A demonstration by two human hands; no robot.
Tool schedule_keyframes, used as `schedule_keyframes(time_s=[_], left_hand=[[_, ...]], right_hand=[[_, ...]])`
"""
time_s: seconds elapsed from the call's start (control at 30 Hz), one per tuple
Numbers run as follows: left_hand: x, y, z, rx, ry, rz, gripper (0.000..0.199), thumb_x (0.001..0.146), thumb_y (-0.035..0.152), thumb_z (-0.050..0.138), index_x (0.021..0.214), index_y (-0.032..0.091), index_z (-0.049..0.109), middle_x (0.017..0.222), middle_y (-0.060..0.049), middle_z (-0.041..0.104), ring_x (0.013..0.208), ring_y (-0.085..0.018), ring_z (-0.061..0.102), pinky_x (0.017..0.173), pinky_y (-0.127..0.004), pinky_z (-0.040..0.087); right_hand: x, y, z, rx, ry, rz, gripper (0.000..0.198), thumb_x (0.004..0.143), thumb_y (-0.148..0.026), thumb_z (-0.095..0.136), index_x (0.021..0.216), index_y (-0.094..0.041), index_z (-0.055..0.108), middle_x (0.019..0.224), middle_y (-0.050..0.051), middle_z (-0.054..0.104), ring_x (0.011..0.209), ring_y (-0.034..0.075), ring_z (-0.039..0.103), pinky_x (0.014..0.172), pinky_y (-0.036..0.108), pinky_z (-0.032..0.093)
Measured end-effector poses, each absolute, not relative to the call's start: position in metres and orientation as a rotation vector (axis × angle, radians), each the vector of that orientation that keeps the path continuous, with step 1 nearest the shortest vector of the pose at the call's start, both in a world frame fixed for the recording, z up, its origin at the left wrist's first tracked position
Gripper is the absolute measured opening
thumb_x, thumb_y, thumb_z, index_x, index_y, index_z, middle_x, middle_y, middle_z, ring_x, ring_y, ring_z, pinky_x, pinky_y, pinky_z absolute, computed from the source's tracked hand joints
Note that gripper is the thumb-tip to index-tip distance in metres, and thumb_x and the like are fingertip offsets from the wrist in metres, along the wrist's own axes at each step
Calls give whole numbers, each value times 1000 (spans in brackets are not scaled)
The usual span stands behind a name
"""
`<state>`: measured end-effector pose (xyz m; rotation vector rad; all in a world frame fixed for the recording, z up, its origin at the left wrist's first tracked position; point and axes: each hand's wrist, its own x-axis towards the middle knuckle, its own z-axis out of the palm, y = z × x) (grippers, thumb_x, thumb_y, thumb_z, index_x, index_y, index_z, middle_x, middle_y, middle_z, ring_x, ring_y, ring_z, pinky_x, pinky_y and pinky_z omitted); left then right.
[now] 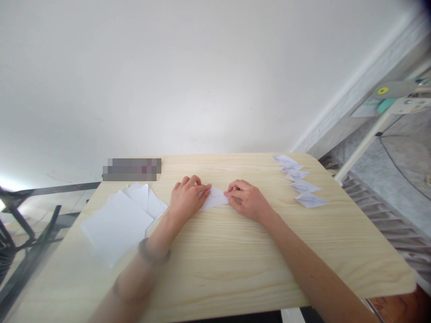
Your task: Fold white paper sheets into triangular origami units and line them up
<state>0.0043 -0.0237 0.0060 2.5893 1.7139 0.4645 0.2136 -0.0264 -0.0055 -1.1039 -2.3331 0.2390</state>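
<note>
A small piece of folded white paper (215,200) lies on the wooden table between my two hands. My left hand (189,197) pinches its left side, thumb and forefinger together near the upper edge, and covers part of it. At the paper's right corner, the fingertips of my right hand (247,198) are closed in a pinch. Several white sheets (117,220) lie fanned out to the left of my left hand. Off to the right, several folded paper pieces (310,199) with pointed ends stand in an overlapping row.
The light wooden table (215,278) has rounded corners and meets a white wall (208,80) at the back. A blurred-out dark object (132,169) sits at the back left. Black metal frames (30,220) stand left of the table, a pale pole (363,146) to its right.
</note>
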Motion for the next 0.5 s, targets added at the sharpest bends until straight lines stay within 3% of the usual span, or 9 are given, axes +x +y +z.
schedule_keyframes(time_s=[0.17, 0.3, 0.5], left_hand=[[5, -21, 4, 2526, 1683, 509, 26, 83, 40, 45, 100, 29, 61, 99, -5, 55, 92, -24, 48, 75, -37, 37], [3, -15, 0, 2384, 1624, 552, 25, 79, 41, 50, 99, 26, 57, 101, -4, 55, 97, -24, 47, 80, -39, 36], [3, -12, -3, 2189, 1536, 639, 20, 73, 36, 57, 86, 21, 55, 88, -2, 60, 87, -21, 52, 80, -37, 36]], right_hand=[[214, -28, -5, -1150, -2295, 278, 18, 80, -17, 47, 81, -20, 65, 88, 5, 59, 81, 16, 53, 77, 30, 43], [200, -26, -6, -1293, -2216, 264, 17, 82, -26, 48, 92, -20, 61, 96, 6, 57, 88, 18, 52, 80, 32, 43], [190, -23, -7, -1303, -2197, 341, 13, 81, -26, 51, 90, -22, 60, 97, 4, 55, 90, 18, 51, 83, 33, 40]])
